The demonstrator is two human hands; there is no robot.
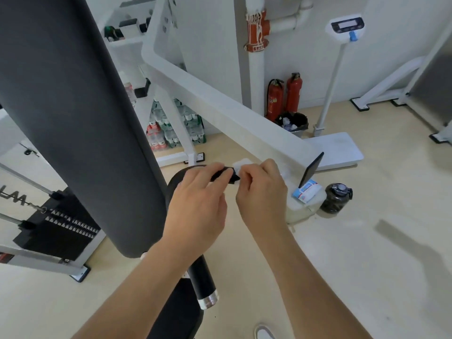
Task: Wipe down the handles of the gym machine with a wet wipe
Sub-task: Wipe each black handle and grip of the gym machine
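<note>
While both bare hands meet over a short black handle (221,174) of a white-framed gym machine (220,104), the left hand (198,206) curls its fingers (215,167) around the grip and the right hand (263,189) pinches a white wet wipe (241,165) against the handle's end — fingers closed tight on the cloth. A tall grey padded post (73,118) fills the left of the view, with a second black handle (201,277), chrome-capped, hanging below the forearms. Just right of the hands, a pack of wet wipes (307,192) lies on a low white stool (305,206) with a dark phone (311,170) propped upright beside it — and a dark jar (336,198) on the floor nearby. Two red fire extinguishers (285,96) stand against the far wall.
</note>
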